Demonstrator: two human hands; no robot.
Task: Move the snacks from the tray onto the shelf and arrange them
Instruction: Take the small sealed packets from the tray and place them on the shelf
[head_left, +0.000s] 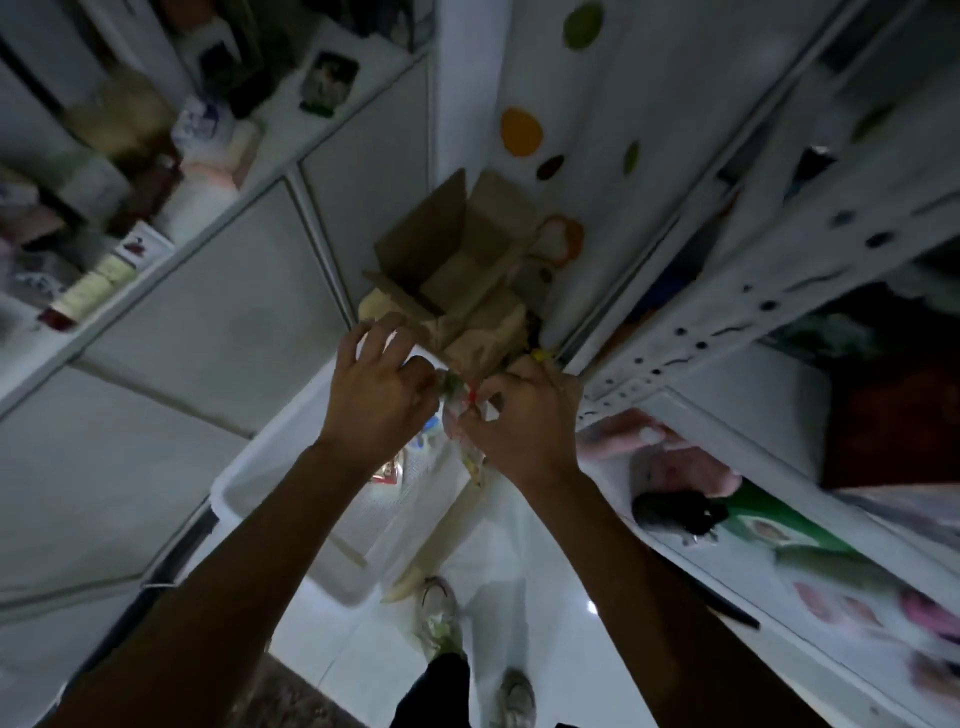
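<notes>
A white plastic tray (249, 483) stands low in the middle, with a few small snack packs (387, 470) still inside it. Both my hands are raised over its far end. My left hand (376, 400) and my right hand (519, 415) pinch a clear snack packet (462, 410) with red and green print between them; the packet hangs down from my right fingers. The white metal shelf (670, 545) runs along the right, and pink and green snack packs (769, 525) lie on its lower level. The picture is dim and blurred.
An open cardboard box (447, 260) sits on the floor just beyond the tray, against a white wall with coloured dots (519, 132). A counter (218, 171) with bottles and boxes runs along the left. My shoes (441, 613) stand on white floor tiles below.
</notes>
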